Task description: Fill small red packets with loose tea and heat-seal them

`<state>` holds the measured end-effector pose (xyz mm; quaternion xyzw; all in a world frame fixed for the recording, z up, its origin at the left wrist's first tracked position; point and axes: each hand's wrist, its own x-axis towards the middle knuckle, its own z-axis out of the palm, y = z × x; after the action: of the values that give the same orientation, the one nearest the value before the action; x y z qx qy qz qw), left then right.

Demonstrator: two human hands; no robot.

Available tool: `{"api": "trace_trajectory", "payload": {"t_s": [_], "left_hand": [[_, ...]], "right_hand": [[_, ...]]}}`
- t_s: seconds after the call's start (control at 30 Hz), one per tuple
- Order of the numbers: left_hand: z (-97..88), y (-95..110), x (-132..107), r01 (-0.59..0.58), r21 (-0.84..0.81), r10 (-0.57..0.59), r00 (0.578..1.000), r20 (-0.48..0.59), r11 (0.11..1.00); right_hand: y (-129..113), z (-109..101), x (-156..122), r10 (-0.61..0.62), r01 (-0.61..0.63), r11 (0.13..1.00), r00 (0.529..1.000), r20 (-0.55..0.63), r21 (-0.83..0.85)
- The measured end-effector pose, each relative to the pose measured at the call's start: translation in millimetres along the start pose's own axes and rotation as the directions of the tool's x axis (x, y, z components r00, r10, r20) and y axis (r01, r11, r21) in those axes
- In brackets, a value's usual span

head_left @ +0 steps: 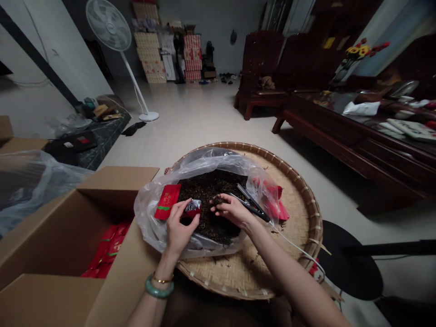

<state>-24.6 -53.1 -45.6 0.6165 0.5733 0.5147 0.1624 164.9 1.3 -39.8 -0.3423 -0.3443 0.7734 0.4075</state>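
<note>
A clear plastic bag point(207, 161) full of dark loose tea leaves point(213, 188) lies open on a round woven bamboo tray point(299, 213). My left hand point(179, 229) is closed on a small red foil pouch point(193, 208), held open over the leaves. My right hand point(231, 210) is pinched on a bit of tea leaves at the pile's surface, right beside the pouch. A flat red pouch point(166, 200) rests on the bag's left rim. A black heat-sealer tool point(252, 203) with a white cord lies just right of my right hand.
An open cardboard box point(68, 227) at my left holds several red pouches point(107, 252). More red pouches point(277, 206) lie on the tray's right. A dark wooden table point(357, 136) stands to the right, a black round stool point(350, 263) at lower right, a standing fan point(112, 27) behind.
</note>
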Motion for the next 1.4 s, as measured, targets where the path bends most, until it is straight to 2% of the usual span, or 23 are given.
{"api": "trace_trajectory", "payload": {"t_s": [0.07, 0.13, 0.27, 0.4, 0.47, 0.6, 0.83, 0.93, 1.13, 1.27, 1.4], "left_hand": [[0.5, 0, 0, -0.005, 0.000, 0.005, 1.000, -0.001, 1.000], [1.4, 1, -1, -0.012, -0.006, 0.012, 1.000, 0.001, 1.000], [4.2, 4, -1, -0.027, -0.013, 0.027, 1.000, 0.013, 1.000], [6.9, 7, -2, -0.040, -0.022, 0.040, 0.999, 0.030, 0.999], [7.9, 7, -3, -0.037, -0.030, 0.038, 0.999, 0.038, 0.999], [9.3, 6, -3, -0.036, -0.029, 0.038, 0.998, 0.049, 0.999], [10.6, 4, -4, -0.053, -0.037, 0.055, 0.997, 0.060, 0.998], [11.8, 5, -4, -0.052, -0.040, 0.055, 0.996, 0.068, 0.998], [14.1, 9, -4, -0.064, -0.063, 0.069, 0.994, 0.080, 0.996], [13.8, 12, -4, -0.060, -0.041, 0.064, 0.994, 0.094, 0.997], [13.9, 15, -3, -0.083, -0.014, 0.084, 0.990, 0.112, 0.996]], "right_hand": [[-3, 2, -4, 0.044, -0.051, 0.978, 0.998, 0.038, 0.201], [-7, 4, -7, 0.088, -0.109, 0.920, 0.993, 0.073, 0.376], [-9, 11, -9, 0.173, -0.169, 0.792, 0.984, 0.049, 0.586], [-6, 17, -9, 0.222, -0.082, 0.735, 0.967, -0.125, 0.673], [-5, 19, -9, 0.217, -0.039, 0.707, 0.962, -0.165, 0.706], [-5, 22, -14, 0.193, -0.017, 0.636, 0.971, -0.138, 0.771], [-7, 33, -17, 0.166, 0.043, 0.554, 0.973, -0.162, 0.831], [-6, 34, -17, 0.141, 0.057, 0.549, 0.977, -0.159, 0.834], [-2, 31, -16, 0.088, 0.084, 0.648, 0.979, -0.185, 0.757], [-2, 34, -17, 0.087, 0.119, 0.656, 0.969, -0.231, 0.745], [-12, 39, -19, 0.082, 0.174, 0.667, 0.949, -0.304, 0.724]]}}
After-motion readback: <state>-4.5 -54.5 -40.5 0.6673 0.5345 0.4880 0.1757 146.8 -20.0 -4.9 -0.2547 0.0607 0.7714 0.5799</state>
